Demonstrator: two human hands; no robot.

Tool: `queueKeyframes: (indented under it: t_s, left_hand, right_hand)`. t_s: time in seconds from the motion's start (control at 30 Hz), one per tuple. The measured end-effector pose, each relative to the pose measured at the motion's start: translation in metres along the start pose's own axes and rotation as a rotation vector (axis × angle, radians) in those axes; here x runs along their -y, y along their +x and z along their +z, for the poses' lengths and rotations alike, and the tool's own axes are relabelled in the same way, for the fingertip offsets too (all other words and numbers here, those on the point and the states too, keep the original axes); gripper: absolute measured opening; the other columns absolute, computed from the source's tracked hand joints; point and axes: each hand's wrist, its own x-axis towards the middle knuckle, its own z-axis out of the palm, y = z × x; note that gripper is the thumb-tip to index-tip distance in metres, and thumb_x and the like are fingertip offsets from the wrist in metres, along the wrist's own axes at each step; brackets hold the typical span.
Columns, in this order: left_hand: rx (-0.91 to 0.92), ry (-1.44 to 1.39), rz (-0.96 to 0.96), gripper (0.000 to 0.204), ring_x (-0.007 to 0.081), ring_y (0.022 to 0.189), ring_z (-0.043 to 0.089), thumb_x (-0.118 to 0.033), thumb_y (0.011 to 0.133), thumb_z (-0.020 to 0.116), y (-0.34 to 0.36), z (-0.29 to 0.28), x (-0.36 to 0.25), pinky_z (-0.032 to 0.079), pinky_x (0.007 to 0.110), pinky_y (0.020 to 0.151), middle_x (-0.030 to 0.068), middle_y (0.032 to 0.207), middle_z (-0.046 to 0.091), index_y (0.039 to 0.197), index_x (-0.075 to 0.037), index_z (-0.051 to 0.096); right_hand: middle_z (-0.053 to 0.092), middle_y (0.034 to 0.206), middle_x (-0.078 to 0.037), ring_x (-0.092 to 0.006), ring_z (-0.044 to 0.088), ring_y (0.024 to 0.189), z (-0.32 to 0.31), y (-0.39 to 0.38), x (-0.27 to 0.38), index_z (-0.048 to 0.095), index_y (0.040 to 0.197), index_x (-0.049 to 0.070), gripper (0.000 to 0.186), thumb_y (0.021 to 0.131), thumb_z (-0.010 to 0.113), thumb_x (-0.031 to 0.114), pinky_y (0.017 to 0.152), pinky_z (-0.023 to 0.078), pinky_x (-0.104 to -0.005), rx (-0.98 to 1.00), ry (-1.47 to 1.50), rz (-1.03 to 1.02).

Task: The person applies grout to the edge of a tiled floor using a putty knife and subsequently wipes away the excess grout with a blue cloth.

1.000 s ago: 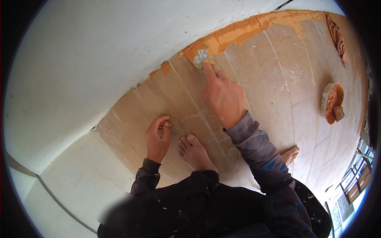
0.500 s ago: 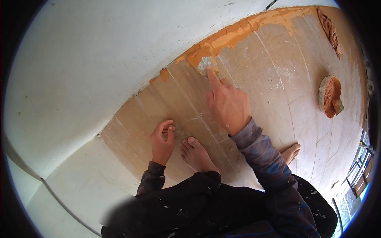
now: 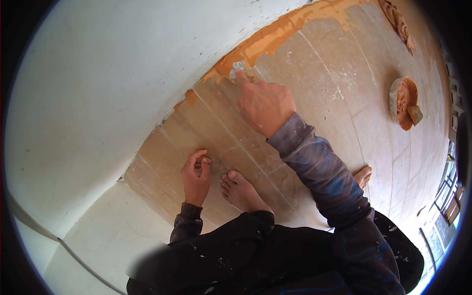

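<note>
In the head view, my right hand reaches forward, index finger extended onto a silvery, flaky patch within the orange coating along the wall's edge. Its other fingers are bent, largely hidden under the hand, with no held object visible. My left hand is lower down beside my bare foot, fingers curled toward the thumb with nothing seen in them. Both are over the scuffed, brownish plank-patterned surface.
A white wall curves along the left, with a grey cord or tube low down. At right sit an oval container of reddish paste with a small scraper-like piece and a crumpled brown cloth. A window-like frame is at far right.
The view has shifted, moving the surface and objects up and leftward. My right hand's fingertip stays at the silvery patch, its knuckles now more bent. My left hand remains curled beside the foot.
</note>
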Motion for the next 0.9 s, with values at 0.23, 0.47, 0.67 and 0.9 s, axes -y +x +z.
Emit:
queueKeyframes:
  t_s: [0.23,0.47,0.67,0.9]
  left_hand:
    - [-0.045,-0.013,0.185,0.023,0.0216,0.091,0.072,-0.005,0.098,0.061,0.03,-0.004,-0.025,0.056,0.034,0.085,0.0116,0.099,0.074,0.119,-0.001,0.068]
    - [-0.079,0.212,0.47,0.029,0.0333,0.109,0.066,-0.001,0.092,0.062,0.081,0.013,-0.075,0.051,0.041,0.093,0.0135,0.113,0.07,0.12,-0.003,0.067]
    - [-0.117,0.332,0.669,0.033,0.0357,0.12,0.06,0.003,0.093,0.056,0.121,0.027,-0.098,0.048,0.043,0.102,0.0166,0.128,0.065,0.124,-0.002,0.065]
    - [-0.006,0.453,0.808,0.048,0.0389,0.128,0.058,0.004,0.094,0.051,0.158,0.045,-0.115,0.046,0.046,0.108,0.0185,0.141,0.061,0.141,-0.002,0.057]
  right_hand:
    - [0.072,0.078,-0.019,-0.0406,0.072,0.073,-0.023,-0.029,-0.001,0.057,0.144,0.016,0.055,0.09,0.06,0.022,0.066,0.057,-0.0532,0.029,0.037,-0.039]
    - [0.073,0.08,-0.018,-0.0402,0.071,0.074,-0.006,-0.013,-0.014,0.056,0.146,0.016,0.057,0.089,0.062,0.021,0.067,0.057,-0.0537,-0.116,0.126,0.04]
    - [0.072,0.077,-0.017,-0.0376,0.072,0.073,0.001,0.0,-0.024,0.053,0.146,0.015,0.058,0.089,0.064,0.023,0.064,0.056,-0.0505,-0.061,0.089,0.046]
    - [0.072,0.077,-0.017,-0.0374,0.072,0.072,-0.041,-0.053,-0.052,0.056,0.146,0.015,0.056,0.09,0.062,0.018,0.066,0.056,-0.0496,0.021,0.146,0.05]
